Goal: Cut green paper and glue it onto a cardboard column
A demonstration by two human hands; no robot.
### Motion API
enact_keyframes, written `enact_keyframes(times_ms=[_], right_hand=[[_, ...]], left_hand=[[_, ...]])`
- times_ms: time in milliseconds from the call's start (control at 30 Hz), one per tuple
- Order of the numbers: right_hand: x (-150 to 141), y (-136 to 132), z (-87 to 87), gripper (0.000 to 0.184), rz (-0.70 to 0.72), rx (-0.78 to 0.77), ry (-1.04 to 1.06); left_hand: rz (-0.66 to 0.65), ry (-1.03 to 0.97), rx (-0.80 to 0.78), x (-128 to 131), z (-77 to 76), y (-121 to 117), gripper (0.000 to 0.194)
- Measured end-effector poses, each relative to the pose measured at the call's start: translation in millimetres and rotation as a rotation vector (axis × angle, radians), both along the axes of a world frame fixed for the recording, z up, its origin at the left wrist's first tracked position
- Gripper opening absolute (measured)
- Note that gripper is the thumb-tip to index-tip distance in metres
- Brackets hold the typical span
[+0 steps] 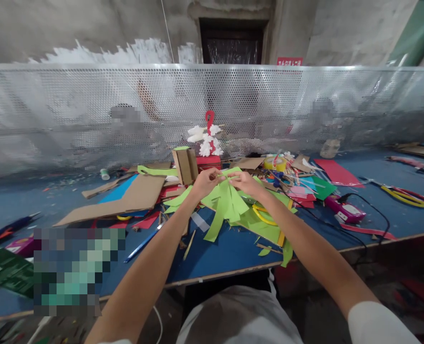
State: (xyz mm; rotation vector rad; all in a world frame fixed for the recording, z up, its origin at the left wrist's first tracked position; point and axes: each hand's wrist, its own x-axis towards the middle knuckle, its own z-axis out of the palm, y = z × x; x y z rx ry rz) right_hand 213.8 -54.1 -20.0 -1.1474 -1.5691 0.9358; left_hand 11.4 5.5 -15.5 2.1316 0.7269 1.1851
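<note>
My left hand (207, 182) and my right hand (245, 183) meet over the middle of the bench, each pinching the upper part of some light green paper strips (223, 203). The strips fan out and hang down below my fingers. More green paper (262, 229) lies under and beside them. Just behind my left hand stands a brown cardboard piece (185, 165) with a green top. Beyond my hands is a red stand with white flower-like shapes (207, 143). Yellow-handled scissors (265, 216) lie partly covered near my right forearm.
Cardboard scraps (133, 193) and a blue pen (142, 244) lie to the left. On the right are a yellow tape roll (274, 163), red paper (337, 172), a purple box with a black cord (345, 210) and pliers (405, 196). A perforated metal screen (162, 100) runs along the back.
</note>
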Motion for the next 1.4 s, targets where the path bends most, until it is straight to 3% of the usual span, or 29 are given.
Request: enact_keyframes(times_ms=[200,333,500,600,700,800,900,1000,1100,1200,1333,1400], right_hand=[[-4.7,-10.9,5.2,0.029,-0.01,-0.01,0.013],[-9.9,-16.9,7.3,0.044,0.027,-0.076,0.014],[-9.0,-19.1,10.3,0.025,0.087,-0.116,0.067],[-5.2,-20.8,14.2,0.02,0.106,-0.207,0.224],[-4.5,-21.2,16.4,0.018,0.122,-0.244,0.338],[-7.4,-18.6,15.3,0.016,0.105,-0.242,0.395],[-9.9,-14.8,12.8,0.016,0.064,-0.231,0.415],[-9.9,-13.4,12.4,0.014,0.012,-0.214,0.392],[-9.8,-15.3,14.2,0.008,-0.033,-0.214,0.299],[-11.2,-17.4,13.9,0.01,-0.033,-0.192,0.215],[-12.8,-13.3,4.4,0.005,0.086,-0.282,0.241],[-12.4,-8.5,-2.0,0.005,0.081,-0.283,0.272]], left_hand=[[0.0,0.018,0.029,4.7,2.0,-6.4,0.037],[-0.01,-0.037,-0.004,7.7,6.4,-8.7,0.041],[-0.061,-0.04,-0.048,2.1,8.7,-3.6,0.048],[-0.112,0.245,-0.07,-10.0,7.3,0.4,0.047],[-0.249,0.616,-0.127,-20.5,5.1,2.2,0.042],[-0.332,0.774,-0.158,-23.9,6.0,1.6,0.032],[-0.383,0.687,-0.141,-26.4,13.7,-2.4,0.023],[-0.481,0.515,-0.222,-34.8,26.9,-9.8,0.029],[-0.49,0.34,-0.295,-42.8,37.4,-15.7,0.031],[-0.414,0.205,-0.258,-40.4,38.0,-15.4,0.031],[-0.233,0.142,-0.134,-24.3,25.9,-6.9,0.044],[-0.161,0.139,-0.088,-17.3,18.8,-2.0,0.045]])
